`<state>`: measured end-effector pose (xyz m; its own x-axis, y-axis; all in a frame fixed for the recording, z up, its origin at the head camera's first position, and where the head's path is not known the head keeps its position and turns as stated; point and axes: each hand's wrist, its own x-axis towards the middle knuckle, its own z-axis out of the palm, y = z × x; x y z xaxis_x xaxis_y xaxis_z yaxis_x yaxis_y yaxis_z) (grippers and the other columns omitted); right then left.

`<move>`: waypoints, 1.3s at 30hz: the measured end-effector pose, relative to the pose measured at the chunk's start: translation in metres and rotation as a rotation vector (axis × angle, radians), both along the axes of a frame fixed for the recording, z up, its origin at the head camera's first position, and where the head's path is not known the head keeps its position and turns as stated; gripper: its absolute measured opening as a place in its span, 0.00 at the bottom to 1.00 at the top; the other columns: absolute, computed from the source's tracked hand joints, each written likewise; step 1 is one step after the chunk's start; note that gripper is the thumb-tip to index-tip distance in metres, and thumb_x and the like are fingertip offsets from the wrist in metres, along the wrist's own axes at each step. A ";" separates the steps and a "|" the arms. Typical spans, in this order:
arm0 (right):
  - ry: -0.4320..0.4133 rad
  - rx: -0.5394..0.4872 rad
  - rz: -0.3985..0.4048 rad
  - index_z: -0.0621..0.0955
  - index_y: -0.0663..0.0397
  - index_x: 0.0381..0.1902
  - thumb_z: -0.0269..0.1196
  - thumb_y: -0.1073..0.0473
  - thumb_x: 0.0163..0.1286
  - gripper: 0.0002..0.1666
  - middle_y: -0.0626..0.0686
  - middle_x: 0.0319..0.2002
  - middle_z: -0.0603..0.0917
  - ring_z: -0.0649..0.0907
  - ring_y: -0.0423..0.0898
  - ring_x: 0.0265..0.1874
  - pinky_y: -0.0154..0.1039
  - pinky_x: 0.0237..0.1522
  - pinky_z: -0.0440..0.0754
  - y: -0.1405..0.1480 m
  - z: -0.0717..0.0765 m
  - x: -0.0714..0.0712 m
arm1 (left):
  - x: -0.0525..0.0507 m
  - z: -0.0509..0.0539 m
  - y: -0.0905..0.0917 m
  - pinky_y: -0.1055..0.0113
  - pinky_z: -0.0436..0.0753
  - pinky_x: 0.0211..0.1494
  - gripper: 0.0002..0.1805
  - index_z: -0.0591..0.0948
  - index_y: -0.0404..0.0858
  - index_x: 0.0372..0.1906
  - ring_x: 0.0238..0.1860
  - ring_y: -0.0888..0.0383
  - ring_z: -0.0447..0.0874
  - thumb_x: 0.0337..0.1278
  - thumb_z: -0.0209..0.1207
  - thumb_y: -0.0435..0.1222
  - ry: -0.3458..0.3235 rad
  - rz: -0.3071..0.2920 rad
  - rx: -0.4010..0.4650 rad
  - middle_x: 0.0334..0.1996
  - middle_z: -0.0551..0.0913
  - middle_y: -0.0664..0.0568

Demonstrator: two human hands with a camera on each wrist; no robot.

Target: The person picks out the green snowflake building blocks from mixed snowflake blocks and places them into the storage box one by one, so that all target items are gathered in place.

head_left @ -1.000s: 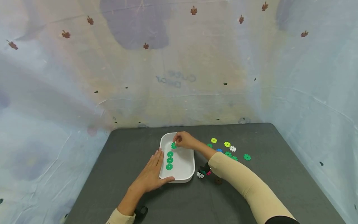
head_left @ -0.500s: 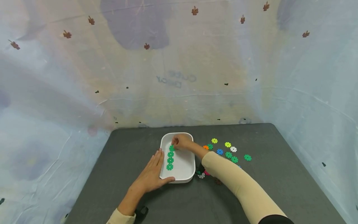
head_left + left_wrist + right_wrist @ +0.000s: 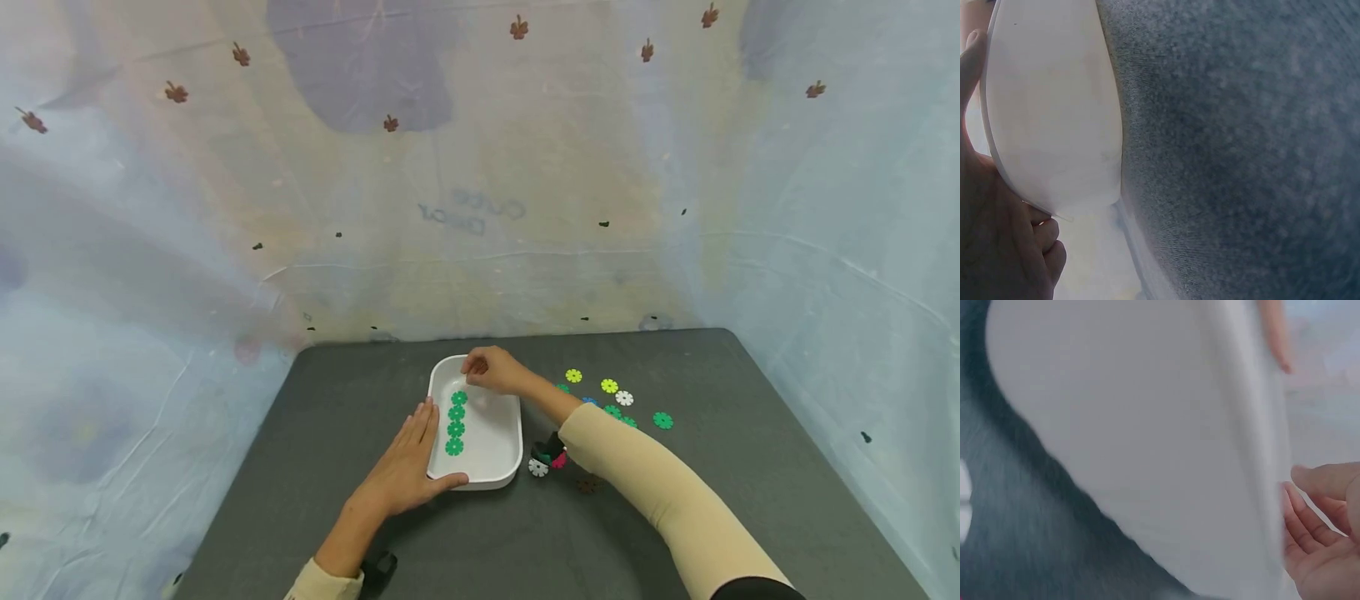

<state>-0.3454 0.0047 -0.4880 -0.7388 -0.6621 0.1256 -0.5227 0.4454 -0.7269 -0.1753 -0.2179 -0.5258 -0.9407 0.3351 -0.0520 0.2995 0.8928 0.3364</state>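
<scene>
Several green notched discs (image 3: 455, 429) lie in a column along the left side of a white tray (image 3: 498, 442). Against the tray's left rim rest the straight fingers of the left hand (image 3: 401, 467), its thumb spread along the near rim. In the left wrist view, the left hand (image 3: 1007, 231) touches the rim of the tray (image 3: 1054, 106). Over the tray's far end is the right hand (image 3: 495, 371), fingers loosely bent. The right wrist view shows the right hand (image 3: 1325, 519) with thumb and index finger apart, nothing visible between them.
Right of the tray, loose discs lie on the dark table (image 3: 300, 467): yellow (image 3: 609, 386), white (image 3: 624, 398), green (image 3: 662, 420) and others, some partly behind the right arm. A white disc (image 3: 537, 468) lies near the tray's lower right corner. A patterned sheet (image 3: 480, 283) hangs behind.
The right hand moved the farthest green disc nearer the others, let it go and lifted away toward the tray's far edge. The left hand has stayed at the tray.
</scene>
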 end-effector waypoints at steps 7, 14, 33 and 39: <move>-0.027 -0.007 -0.030 0.86 0.62 0.52 0.68 0.64 0.77 0.10 0.52 0.45 0.88 0.87 0.45 0.44 0.41 0.51 0.88 0.037 0.019 0.004 | 0.000 0.000 0.000 0.48 0.45 0.89 0.72 0.40 0.33 0.88 0.88 0.47 0.33 0.60 0.59 0.76 0.014 0.003 0.003 0.88 0.32 0.44; -0.043 -0.013 -0.059 0.86 0.61 0.53 0.67 0.63 0.78 0.10 0.52 0.44 0.87 0.85 0.46 0.43 0.44 0.50 0.87 0.085 0.022 0.009 | 0.000 -0.001 -0.001 0.46 0.48 0.88 0.71 0.42 0.32 0.87 0.88 0.43 0.37 0.60 0.60 0.75 0.053 0.003 0.027 0.88 0.36 0.40; -0.056 0.158 -0.192 0.84 0.65 0.56 0.69 0.64 0.77 0.14 0.57 0.47 0.86 0.85 0.50 0.43 0.49 0.46 0.87 0.157 -0.020 0.006 | 0.000 0.001 0.001 0.45 0.46 0.88 0.71 0.43 0.31 0.87 0.88 0.42 0.37 0.61 0.61 0.75 0.052 0.002 0.035 0.88 0.36 0.40; -0.030 0.244 -0.219 0.85 0.63 0.56 0.72 0.63 0.74 0.16 0.60 0.48 0.82 0.83 0.52 0.44 0.49 0.45 0.86 0.161 -0.039 0.000 | 0.000 0.001 0.002 0.45 0.48 0.88 0.71 0.42 0.33 0.88 0.88 0.43 0.37 0.60 0.61 0.75 0.056 0.001 0.035 0.88 0.37 0.40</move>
<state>-0.3459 0.1656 -0.5266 -0.8680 -0.4948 -0.0414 -0.3748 0.7077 -0.5989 -0.1751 -0.2157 -0.5252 -0.9423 0.3345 0.0122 0.3173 0.8811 0.3507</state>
